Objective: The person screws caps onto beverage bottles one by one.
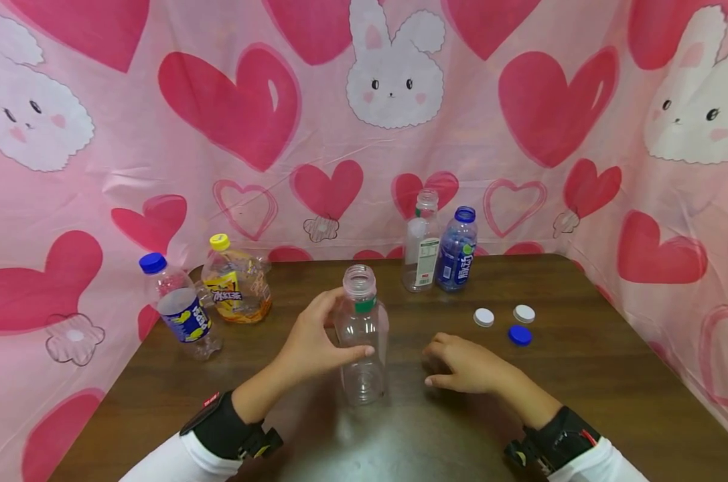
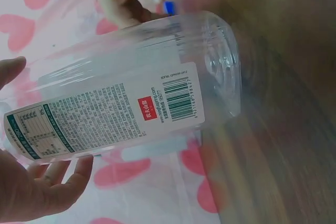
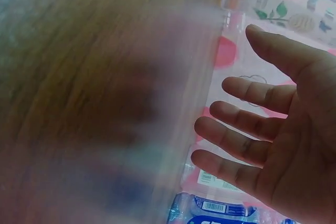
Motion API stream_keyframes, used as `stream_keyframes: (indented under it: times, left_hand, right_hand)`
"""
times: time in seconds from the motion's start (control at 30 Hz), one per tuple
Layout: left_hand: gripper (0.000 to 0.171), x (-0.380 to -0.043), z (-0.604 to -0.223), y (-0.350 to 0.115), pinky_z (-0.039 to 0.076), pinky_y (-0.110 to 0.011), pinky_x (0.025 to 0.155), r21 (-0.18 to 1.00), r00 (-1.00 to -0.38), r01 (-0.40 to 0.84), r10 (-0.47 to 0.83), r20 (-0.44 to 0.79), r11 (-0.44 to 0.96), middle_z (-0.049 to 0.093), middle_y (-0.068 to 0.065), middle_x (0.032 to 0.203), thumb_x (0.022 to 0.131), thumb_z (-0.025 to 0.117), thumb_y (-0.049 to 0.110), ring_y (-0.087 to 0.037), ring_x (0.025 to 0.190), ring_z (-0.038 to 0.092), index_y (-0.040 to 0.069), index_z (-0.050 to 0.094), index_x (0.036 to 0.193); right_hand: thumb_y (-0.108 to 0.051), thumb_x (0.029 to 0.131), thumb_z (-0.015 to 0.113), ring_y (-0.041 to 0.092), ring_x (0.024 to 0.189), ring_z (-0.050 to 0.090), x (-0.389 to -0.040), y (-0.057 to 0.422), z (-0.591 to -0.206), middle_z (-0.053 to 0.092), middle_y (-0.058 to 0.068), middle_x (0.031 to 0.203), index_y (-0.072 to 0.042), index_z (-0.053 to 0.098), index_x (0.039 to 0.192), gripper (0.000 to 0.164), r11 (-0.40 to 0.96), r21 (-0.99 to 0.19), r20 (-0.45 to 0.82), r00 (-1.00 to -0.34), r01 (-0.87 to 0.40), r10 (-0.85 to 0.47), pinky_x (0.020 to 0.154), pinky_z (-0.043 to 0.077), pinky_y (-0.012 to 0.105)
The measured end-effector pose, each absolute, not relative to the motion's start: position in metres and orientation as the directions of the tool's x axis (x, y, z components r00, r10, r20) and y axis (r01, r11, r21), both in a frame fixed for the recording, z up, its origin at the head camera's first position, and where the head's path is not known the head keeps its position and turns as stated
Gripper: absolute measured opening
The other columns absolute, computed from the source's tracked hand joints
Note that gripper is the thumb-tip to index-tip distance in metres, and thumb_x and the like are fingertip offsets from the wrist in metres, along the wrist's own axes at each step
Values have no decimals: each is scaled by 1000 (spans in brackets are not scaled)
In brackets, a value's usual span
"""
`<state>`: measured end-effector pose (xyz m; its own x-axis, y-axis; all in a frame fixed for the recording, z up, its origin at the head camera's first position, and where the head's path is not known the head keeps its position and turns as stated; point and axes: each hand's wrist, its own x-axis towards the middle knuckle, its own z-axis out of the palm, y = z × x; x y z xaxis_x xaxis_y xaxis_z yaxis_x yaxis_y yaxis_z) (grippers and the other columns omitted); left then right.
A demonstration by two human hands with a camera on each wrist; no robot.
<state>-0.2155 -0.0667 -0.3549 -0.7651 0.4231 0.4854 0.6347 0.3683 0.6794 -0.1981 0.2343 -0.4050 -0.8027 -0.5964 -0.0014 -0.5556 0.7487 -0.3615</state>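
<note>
My left hand (image 1: 311, 340) grips a clear plastic bottle (image 1: 366, 365) in the middle of the table, thumb on the near side and fingers behind. The bottle stands upright with an uncapped mouth and a green band at its neck. Its printed label (image 2: 105, 114) faces my palm in the left wrist view. To the right of the bottle, my right hand (image 1: 469, 365) hovers low over the table, holding nothing. Its fingers (image 3: 236, 142) are spread and relaxed in the right wrist view. Beyond it lie a white cap (image 1: 483, 317), another white cap (image 1: 524, 313) and a blue cap (image 1: 520, 335).
At the left stand a blue-capped bottle (image 1: 185, 314), leaning, and a yellow-capped bottle (image 1: 237, 291). An uncapped clear bottle (image 1: 420, 258) and an uncapped blue-labelled bottle (image 1: 457, 258) stand at the back edge of the brown table (image 1: 611, 375). A pink heart-patterned cloth (image 1: 460, 140) hangs behind.
</note>
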Motion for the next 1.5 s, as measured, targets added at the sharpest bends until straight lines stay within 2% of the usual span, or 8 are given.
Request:
stream_keyframes:
  times: [0.1,0.23,0.37,0.57,0.87,1.13,1.3,1.5]
  left_hand:
    - [82,-205,-355,-64,55,-32,82,668,-736,666,440,514,333,59,1,116,63,93,25,-14,105,58,13,53,134]
    - [81,-200,-354,-62,55,-32,83,661,-721,681,447,529,315,59,2,116,62,93,24,-14,104,58,13,54,132]
    - [80,-198,-354,-60,55,-32,83,670,-720,679,453,526,301,58,2,118,63,93,25,-14,106,58,14,54,133]
    - [79,-193,-353,-58,55,-32,82,673,-709,686,462,533,275,58,3,119,63,93,25,-14,106,57,15,54,132]
    - [79,-191,-351,-56,54,-32,84,668,-710,684,478,516,294,57,6,122,65,92,27,-12,110,55,17,53,133]
    - [79,-191,-351,-56,54,-32,84,654,-703,694,476,528,300,57,5,122,64,92,25,-12,109,55,16,53,133]
    - [80,-192,-352,-57,54,-32,84,648,-698,701,470,540,297,57,5,121,63,93,25,-12,108,55,16,53,132]
    - [80,-192,-352,-58,54,-32,83,642,-693,708,465,551,294,57,4,121,63,93,26,-13,108,56,15,54,132]
  right_hand:
    - [-35,89,71,18,92,58,-199,238,-405,58,4,106,-3,65,115,42,737,-380,12,-800,-559,-600,79,51,39]
    - [-33,88,72,22,94,59,-216,259,-399,59,9,106,0,65,114,42,775,-385,43,-848,-502,-528,83,51,44]
    - [-23,87,73,29,91,61,-244,294,-391,61,16,102,5,66,109,37,840,-368,77,-913,-399,-400,83,51,50]
    - [-13,83,74,38,94,58,-268,333,-392,65,17,95,6,67,102,28,885,-325,67,-941,-335,-331,87,46,55]
    - [-10,73,78,31,82,64,-285,337,-409,70,12,88,6,69,98,30,843,-320,70,-898,-433,-435,80,51,50]
    - [-8,73,74,35,85,65,-290,329,-416,70,10,85,-1,72,88,16,876,-245,44,-908,-415,-417,80,51,51]
    - [-6,72,74,36,85,65,-290,325,-416,70,10,85,-2,72,86,15,889,-207,49,-911,-409,-408,79,51,51]
    - [-4,76,72,33,84,65,-286,309,-398,70,9,85,-1,73,89,13,860,-245,86,-894,-447,-440,79,52,50]
